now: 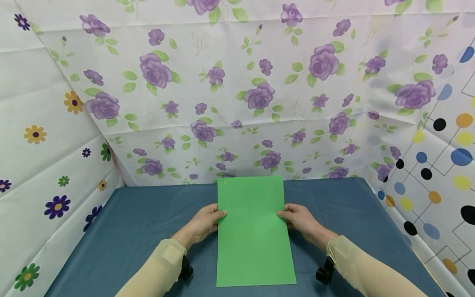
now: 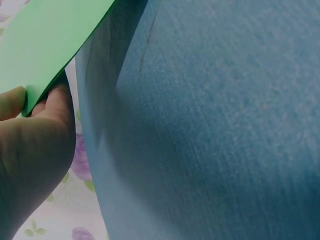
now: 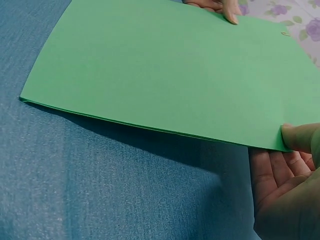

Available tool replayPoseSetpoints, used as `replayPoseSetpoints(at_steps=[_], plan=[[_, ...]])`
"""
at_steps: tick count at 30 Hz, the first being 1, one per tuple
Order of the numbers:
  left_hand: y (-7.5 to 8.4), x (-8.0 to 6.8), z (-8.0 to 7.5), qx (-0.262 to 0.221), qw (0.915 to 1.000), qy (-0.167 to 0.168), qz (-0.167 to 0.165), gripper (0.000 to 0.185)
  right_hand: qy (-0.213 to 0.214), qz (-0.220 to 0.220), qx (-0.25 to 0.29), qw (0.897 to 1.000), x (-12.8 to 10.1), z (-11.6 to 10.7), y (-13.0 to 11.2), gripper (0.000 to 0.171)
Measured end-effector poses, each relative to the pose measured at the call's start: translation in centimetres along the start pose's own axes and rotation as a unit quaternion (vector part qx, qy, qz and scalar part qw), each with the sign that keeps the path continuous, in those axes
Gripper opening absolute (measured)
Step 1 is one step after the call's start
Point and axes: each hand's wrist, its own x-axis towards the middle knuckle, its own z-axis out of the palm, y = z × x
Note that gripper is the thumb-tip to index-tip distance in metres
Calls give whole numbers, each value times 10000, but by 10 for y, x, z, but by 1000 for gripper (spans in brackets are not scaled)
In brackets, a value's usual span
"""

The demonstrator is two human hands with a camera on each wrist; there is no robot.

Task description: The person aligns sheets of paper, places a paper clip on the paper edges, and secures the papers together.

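Green paper [image 1: 254, 243], a tall rectangle whose edge shows more than one layer in the right wrist view, is held up above the table between both hands. A small paper clip [image 3: 285, 34] sits at its far left corner. My left hand [image 1: 203, 222] pinches the left edge, thumb on top and fingers underneath. On the opposite edge my right hand [image 1: 302, 220] grips the paper the same way, its fingers [image 3: 272, 170] showing below the sheet. The paper casts a shadow on the cloth beneath.
A blue cloth [image 1: 159, 206] covers the table. Behind it hangs a white curtain with purple roses [image 1: 237, 99]; flowered cloth [image 1: 37, 165] closes the left side and dotted cloth [image 1: 438, 173] the right. Black wrist cameras [image 1: 325, 271] are strapped at the cuffs.
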Motion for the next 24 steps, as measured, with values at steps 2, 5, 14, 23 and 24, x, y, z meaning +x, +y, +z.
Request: replayPoseSetpoints(at_steps=[2, 5, 14, 23, 24], plan=[[1, 0, 0, -9, 10000, 6, -35, 37, 12, 10, -3, 10000, 0, 0, 0, 23], [1, -2, 0, 4, 10000, -12, -68, 38, 26, 15, 10, 10000, -1, 0, 0, 23], [-3, -10, -2, -146, 9985, -372, -362, 40, 48, 36, 79, 10000, -2, -2, -2, 24], [-3, -18, -3, -184, 9974, -550, -435, 39, -29, 153, 292, 9995, -5, -5, -8, 31], [-2, -19, -3, -185, 9974, -555, -429, 39, -43, 162, 322, 9993, -6, -5, -9, 32]])
